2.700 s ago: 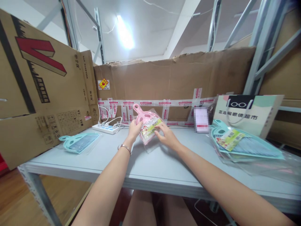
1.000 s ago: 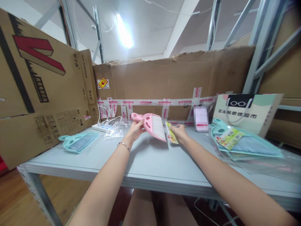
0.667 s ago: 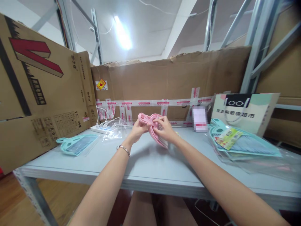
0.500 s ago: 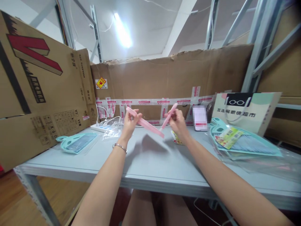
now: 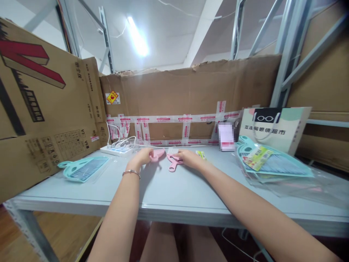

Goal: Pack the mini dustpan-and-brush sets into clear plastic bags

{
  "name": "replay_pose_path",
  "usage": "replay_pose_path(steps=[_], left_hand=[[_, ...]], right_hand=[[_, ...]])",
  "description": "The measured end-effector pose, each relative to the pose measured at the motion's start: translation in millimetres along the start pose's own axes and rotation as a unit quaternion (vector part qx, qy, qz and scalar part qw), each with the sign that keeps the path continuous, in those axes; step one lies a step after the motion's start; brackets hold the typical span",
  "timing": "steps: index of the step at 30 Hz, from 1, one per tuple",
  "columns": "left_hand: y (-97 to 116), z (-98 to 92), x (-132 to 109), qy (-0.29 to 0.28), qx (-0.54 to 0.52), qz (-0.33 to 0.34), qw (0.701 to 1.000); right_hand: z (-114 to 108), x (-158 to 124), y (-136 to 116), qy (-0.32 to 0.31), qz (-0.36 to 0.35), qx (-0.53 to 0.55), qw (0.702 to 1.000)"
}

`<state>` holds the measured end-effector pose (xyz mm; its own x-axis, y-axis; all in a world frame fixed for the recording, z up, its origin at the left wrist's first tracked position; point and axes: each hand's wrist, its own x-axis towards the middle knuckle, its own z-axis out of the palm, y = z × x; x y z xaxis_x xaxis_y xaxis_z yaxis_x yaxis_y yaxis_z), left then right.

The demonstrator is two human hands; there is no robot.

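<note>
Near the middle of the grey table, my left hand [image 5: 144, 156] is closed on a pink dustpan [image 5: 158, 155], seen at a low slant. My right hand [image 5: 185, 158] grips a small pink brush [image 5: 173, 162] with pale bristles, its looped handle pointing toward me. The two pink pieces are apart, with a narrow gap between them, low at the tabletop. A bracelet circles my left wrist. Behind my right hand lies a green and yellow card [image 5: 201, 155], partly hidden.
A teal dustpan set [image 5: 84, 169] lies at left, more teal sets [image 5: 280, 163] in plastic at right. Behind stand a power strip [image 5: 116, 150], a phone [image 5: 227, 136], a paper bag [image 5: 272, 127] and cardboard. The table's front edge [image 5: 174, 214] is near me.
Both hands have lowered the pink pieces from the air to the tabletop. The pieces have turned and now lie apart. The view has shifted slightly to the right.
</note>
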<state>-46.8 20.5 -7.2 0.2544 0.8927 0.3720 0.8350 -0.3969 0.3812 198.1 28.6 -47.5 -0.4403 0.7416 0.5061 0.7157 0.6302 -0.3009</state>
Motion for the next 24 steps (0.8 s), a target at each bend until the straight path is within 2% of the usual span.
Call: replay_pose_path(steps=[2,4,6,8,11,14,16,19,22,24], left_hand=[[-5,2.5,1,0.003,-0.002,-0.011,1.000],[-6,4.2,5,0.028,-0.003,-0.012,1.000],[-4,5.5,10,0.058,-0.004,-0.002,0.998],[1,7.2,14,0.084,-0.005,0.020,0.996],[10,10.4,16,0.115,-0.019,0.070,0.991],[19,12.1,15,0.131,-0.041,0.107,0.985],[23,11.4,14,0.139,-0.046,0.120,0.982],[25,8.2,13,0.156,-0.050,0.133,0.978],[26,4.9,12,0.163,-0.055,0.139,0.975],[30,4.8,12,0.165,-0.066,0.137,0.975]], right_hand=[[-12,0,5,0.029,0.014,0.009,0.999],[-31,-2,11,0.125,0.048,0.038,0.990],[-58,-11,22,0.221,0.095,0.045,0.970],[-92,-33,43,0.270,0.164,-0.011,0.949],[-143,-89,90,0.316,0.288,-0.134,0.894],[-177,-151,137,0.307,0.474,-0.204,0.799],[-184,-179,158,0.275,0.539,-0.171,0.777],[-179,-192,165,0.303,0.521,-0.181,0.777],[-175,-180,144,0.348,0.465,-0.258,0.772],[-178,-165,122,0.342,0.480,-0.253,0.767]])
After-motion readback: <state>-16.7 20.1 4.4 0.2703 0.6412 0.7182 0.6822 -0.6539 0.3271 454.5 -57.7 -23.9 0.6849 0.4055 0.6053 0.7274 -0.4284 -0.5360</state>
